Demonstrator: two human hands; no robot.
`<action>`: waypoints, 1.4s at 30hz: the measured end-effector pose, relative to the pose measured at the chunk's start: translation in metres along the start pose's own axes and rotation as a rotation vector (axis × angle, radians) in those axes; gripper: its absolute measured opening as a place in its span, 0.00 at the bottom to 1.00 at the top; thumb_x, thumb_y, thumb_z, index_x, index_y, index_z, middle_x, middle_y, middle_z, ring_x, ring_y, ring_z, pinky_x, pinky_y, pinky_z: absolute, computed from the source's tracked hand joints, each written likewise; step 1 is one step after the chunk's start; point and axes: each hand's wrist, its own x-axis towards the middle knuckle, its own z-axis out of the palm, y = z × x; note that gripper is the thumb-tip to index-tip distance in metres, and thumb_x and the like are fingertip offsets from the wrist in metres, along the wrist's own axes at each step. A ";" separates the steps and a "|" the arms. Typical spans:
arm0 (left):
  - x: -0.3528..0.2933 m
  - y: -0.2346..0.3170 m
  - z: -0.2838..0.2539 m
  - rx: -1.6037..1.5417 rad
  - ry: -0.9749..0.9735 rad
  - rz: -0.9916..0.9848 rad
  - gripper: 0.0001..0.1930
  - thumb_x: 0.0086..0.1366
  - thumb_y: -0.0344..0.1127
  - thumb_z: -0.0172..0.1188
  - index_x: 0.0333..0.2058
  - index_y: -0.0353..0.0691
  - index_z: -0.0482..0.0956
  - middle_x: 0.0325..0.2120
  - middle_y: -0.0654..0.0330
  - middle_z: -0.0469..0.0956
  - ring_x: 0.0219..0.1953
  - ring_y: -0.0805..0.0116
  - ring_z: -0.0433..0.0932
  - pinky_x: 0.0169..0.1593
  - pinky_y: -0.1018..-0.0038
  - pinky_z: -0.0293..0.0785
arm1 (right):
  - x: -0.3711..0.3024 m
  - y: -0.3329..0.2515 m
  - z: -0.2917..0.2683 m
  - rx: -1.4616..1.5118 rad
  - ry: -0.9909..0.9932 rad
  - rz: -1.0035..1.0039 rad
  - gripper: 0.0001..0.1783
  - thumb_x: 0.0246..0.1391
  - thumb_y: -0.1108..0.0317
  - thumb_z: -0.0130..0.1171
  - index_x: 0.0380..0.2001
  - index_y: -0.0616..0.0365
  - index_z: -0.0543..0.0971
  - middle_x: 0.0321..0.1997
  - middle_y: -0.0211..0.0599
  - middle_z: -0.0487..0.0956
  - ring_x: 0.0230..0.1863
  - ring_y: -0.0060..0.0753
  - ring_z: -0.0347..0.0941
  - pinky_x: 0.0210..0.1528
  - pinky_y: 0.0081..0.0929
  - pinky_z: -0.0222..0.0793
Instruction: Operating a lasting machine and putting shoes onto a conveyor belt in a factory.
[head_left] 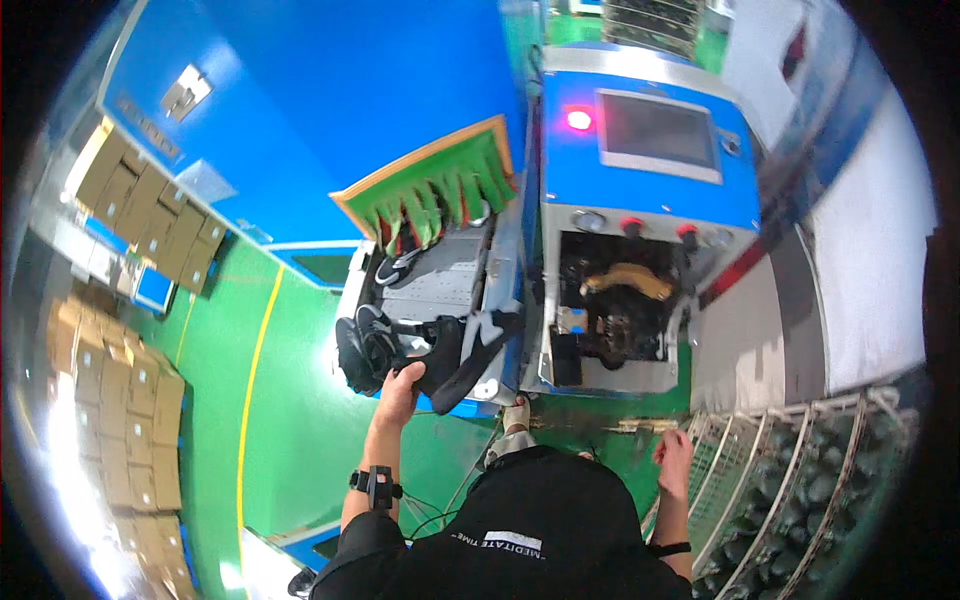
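Shoe (pixel 445 355), black with a light grey patch, sits in the grip of the worker's left hand (pixel 402 388) at the near end of a conveyor (pixel 435 285). Thumb and fingers close on the edge of the shoe nearest the worker, and the rest of it extends to the right of that hand, over the conveyor's end. More black footwear (pixel 365 345) is bunched just beyond and to the left of the same hand. Farther ahead of it, another dark shoe (pixel 398 268) lies on the belt near a green curtain (pixel 430 210), cut in strips and hanging from a blue housing (pixel 330 90).

Well to the right, the right hand (pixel 675 455) hangs apart from the conveyor, fingers loosely curled — how far they close cannot be told from this angle. Just right of it stands a pale wire rack (pixel 765 480) filled with dark, rounded items (pixel 800 490). Ahead of the right hand is a blue-and-grey machine (pixel 640 195) with a dark screen (pixel 660 135), a glowing red light (pixel 578 120) and a curved tan part (pixel 630 280) in its open bay.

Behind the left wrist, a black device (pixel 378 487) is strapped to the forearm; far to the left of that hand — stacked cartons (pixel 130 430).
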 end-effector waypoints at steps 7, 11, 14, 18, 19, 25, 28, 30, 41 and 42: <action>0.061 -0.072 -0.094 1.579 0.127 -0.139 0.23 0.51 0.50 0.71 0.38 0.36 0.85 0.51 0.43 0.75 0.50 0.43 0.79 0.53 0.56 0.77 | 0.006 -0.217 0.215 -0.345 -0.170 -0.860 0.07 0.66 0.69 0.56 0.36 0.62 0.77 0.26 0.34 0.76 0.26 0.24 0.73 0.31 0.23 0.69; 0.076 -0.053 -0.109 1.682 -0.056 -0.291 0.22 0.55 0.53 0.67 0.39 0.41 0.86 0.46 0.42 0.80 0.47 0.45 0.81 0.50 0.56 0.78 | 0.006 -0.313 0.308 -0.705 0.054 -1.647 0.15 0.58 0.77 0.58 0.49 0.68 0.79 0.50 0.52 0.81 0.51 0.55 0.77 0.57 0.44 0.71; 0.121 -0.005 -0.115 1.526 -0.240 -0.381 0.23 0.59 0.56 0.62 0.41 0.43 0.86 0.42 0.43 0.83 0.43 0.45 0.83 0.48 0.54 0.79 | 0.028 -0.329 0.377 -1.036 0.256 -1.656 0.22 0.59 0.68 0.56 0.55 0.66 0.78 0.64 0.53 0.75 0.66 0.56 0.69 0.69 0.48 0.58; 0.238 0.033 -0.144 1.479 -0.070 0.039 0.15 0.63 0.44 0.56 0.38 0.39 0.83 0.34 0.43 0.83 0.38 0.41 0.83 0.43 0.49 0.79 | 0.059 -0.316 0.406 -1.006 0.493 -1.758 0.21 0.62 0.65 0.53 0.55 0.62 0.78 0.64 0.51 0.76 0.66 0.52 0.71 0.70 0.45 0.57; 0.271 0.035 -0.156 1.409 0.102 0.035 0.13 0.63 0.39 0.56 0.41 0.40 0.82 0.36 0.44 0.83 0.39 0.41 0.83 0.44 0.49 0.79 | 0.064 -0.311 0.405 -1.093 0.479 -1.717 0.21 0.62 0.65 0.53 0.55 0.62 0.78 0.64 0.51 0.76 0.66 0.52 0.71 0.70 0.45 0.57; 0.439 0.038 -0.223 1.699 0.208 0.025 0.12 0.63 0.27 0.52 0.44 0.38 0.78 0.48 0.47 0.79 0.52 0.44 0.79 0.51 0.53 0.78 | 0.077 -0.300 0.388 -1.214 0.458 -1.679 0.22 0.62 0.66 0.48 0.57 0.62 0.75 0.65 0.58 0.73 0.67 0.59 0.68 0.72 0.50 0.52; 0.470 0.017 -0.216 1.354 0.423 0.148 0.36 0.44 0.31 0.76 0.54 0.40 0.72 0.49 0.45 0.76 0.52 0.41 0.76 0.56 0.53 0.73 | 0.076 -0.299 0.386 -1.306 0.451 -1.650 0.24 0.62 0.64 0.48 0.58 0.62 0.73 0.66 0.59 0.71 0.69 0.61 0.65 0.72 0.52 0.50; 0.476 0.009 -0.203 1.187 0.570 0.184 0.43 0.39 0.36 0.81 0.56 0.41 0.70 0.48 0.47 0.76 0.54 0.43 0.74 0.58 0.55 0.71 | 0.076 -0.298 0.384 -1.339 0.435 -1.639 0.25 0.63 0.64 0.47 0.62 0.60 0.70 0.68 0.60 0.69 0.69 0.62 0.64 0.71 0.53 0.51; 0.460 -0.034 -0.139 1.546 0.679 0.055 0.40 0.44 0.45 0.79 0.54 0.38 0.72 0.48 0.47 0.75 0.53 0.44 0.74 0.53 0.54 0.74 | 0.080 -0.298 0.388 -1.220 0.494 -1.702 0.22 0.61 0.60 0.48 0.54 0.57 0.77 0.63 0.53 0.75 0.67 0.55 0.67 0.71 0.49 0.52; 0.454 -0.039 -0.135 1.520 0.719 0.145 0.40 0.44 0.45 0.79 0.54 0.38 0.72 0.48 0.47 0.75 0.53 0.44 0.74 0.53 0.54 0.74 | 0.080 -0.299 0.389 -1.184 0.505 -1.715 0.22 0.61 0.61 0.48 0.55 0.56 0.78 0.63 0.51 0.76 0.67 0.52 0.67 0.71 0.47 0.52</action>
